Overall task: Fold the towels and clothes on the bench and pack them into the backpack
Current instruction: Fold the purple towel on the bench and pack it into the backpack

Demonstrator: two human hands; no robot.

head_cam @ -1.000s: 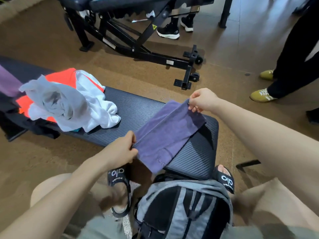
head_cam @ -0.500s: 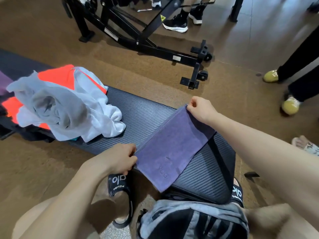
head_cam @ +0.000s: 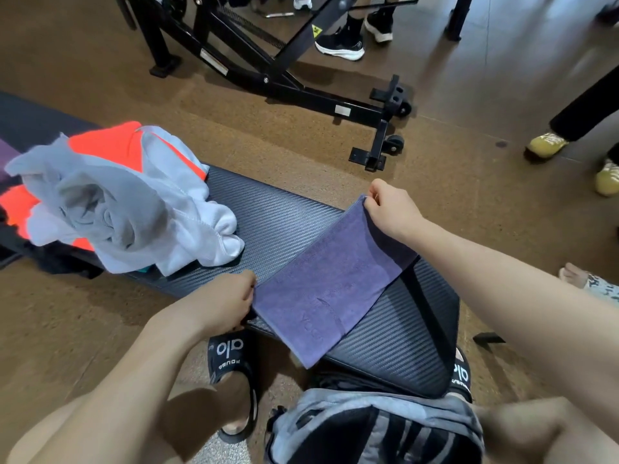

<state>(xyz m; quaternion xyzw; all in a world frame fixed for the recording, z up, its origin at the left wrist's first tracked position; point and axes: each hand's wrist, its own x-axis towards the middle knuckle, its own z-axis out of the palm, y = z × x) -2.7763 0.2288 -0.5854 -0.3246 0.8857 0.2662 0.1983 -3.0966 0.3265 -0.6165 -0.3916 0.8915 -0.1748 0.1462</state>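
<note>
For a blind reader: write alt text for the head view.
Both hands, left hand and right hand, pinch opposite corners of a purple towel spread on a black bench, beside piled clothes; a grey backpack sits below.

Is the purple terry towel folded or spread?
Folded: the purple terry towel lies as a narrow doubled strip across the black bench, ends pinched by left hand and right hand.

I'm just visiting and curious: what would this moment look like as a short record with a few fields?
Setting: gym floor, black padded bench
Being folded: purple towel, lying flat across the bench
Left hand: pinches the towel's near corner
Right hand: pinches the towel's far corner
Waiting: heap of white, grey and orange clothes further along the bench
Backpack: grey and black, on the floor between the person's feet
</note>
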